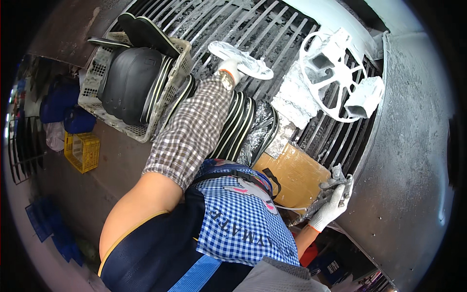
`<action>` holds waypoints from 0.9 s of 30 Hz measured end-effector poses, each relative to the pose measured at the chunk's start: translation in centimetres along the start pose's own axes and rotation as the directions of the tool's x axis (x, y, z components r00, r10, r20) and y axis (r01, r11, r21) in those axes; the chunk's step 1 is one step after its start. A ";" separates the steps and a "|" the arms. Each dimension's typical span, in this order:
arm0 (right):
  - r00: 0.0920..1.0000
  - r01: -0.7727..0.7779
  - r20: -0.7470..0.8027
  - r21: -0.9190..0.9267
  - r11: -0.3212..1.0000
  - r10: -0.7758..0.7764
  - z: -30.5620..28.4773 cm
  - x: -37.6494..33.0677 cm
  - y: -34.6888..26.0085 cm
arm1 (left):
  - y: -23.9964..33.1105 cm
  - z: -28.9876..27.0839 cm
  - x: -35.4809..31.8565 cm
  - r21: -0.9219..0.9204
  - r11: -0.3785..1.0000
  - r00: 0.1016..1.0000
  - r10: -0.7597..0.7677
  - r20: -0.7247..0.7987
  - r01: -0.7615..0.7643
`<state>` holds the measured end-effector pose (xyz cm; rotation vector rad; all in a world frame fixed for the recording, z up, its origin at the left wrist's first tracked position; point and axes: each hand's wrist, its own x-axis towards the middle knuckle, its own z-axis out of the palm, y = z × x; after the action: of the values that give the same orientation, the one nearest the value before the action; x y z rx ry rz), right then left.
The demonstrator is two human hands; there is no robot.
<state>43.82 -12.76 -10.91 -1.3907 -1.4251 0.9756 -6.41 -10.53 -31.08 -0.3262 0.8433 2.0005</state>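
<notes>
In its white glove, my left hand (230,71) grips a long, narrow, white-coated shoe sole (245,62) near its middle, over the slatted grate (272,29). Most of that hand's fingers are hidden behind the sole. A checked sleeve covers the forearm. At the lower right, my gloved right hand (335,204) is closed around a grey, paint-crusted spray gun (335,177). Below my left forearm stands a row of black soles with pale edges (238,126). A shiny, plastic-wrapped piece (259,130) sits at the row's right end.
Left of the grate, a pale plastic crate (182,51) holds several black, rounded pieces (129,82). A white-crusted wheel-like turntable (335,80) stands at right, beside a metal wall (413,146). Cardboard (296,175) lies before me. A yellow crate (81,152) is on the floor.
</notes>
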 end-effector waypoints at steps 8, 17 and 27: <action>0.999 -0.011 0.049 0.021 1.000 0.010 0.1 0.0 0.5 | -2.2 -1.9 1.3 -0.129 0.991 0.998 0.033 0.046 -0.027; 0.998 0.043 0.040 -0.042 0.998 -0.041 0.8 0.1 -0.5 | -0.2 -0.5 0.4 -0.061 0.997 0.999 0.041 -0.021 -0.042; 1.000 -0.006 -0.004 -0.157 0.988 0.005 0.0 -0.8 -0.8 | 6.0 0.7 -4.2 0.884 0.413 0.972 0.179 0.155 -0.217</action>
<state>43.62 -13.63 -10.23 -1.5102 -1.5225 0.8790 -9.00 -14.90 -25.71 0.4747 1.8626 1.4338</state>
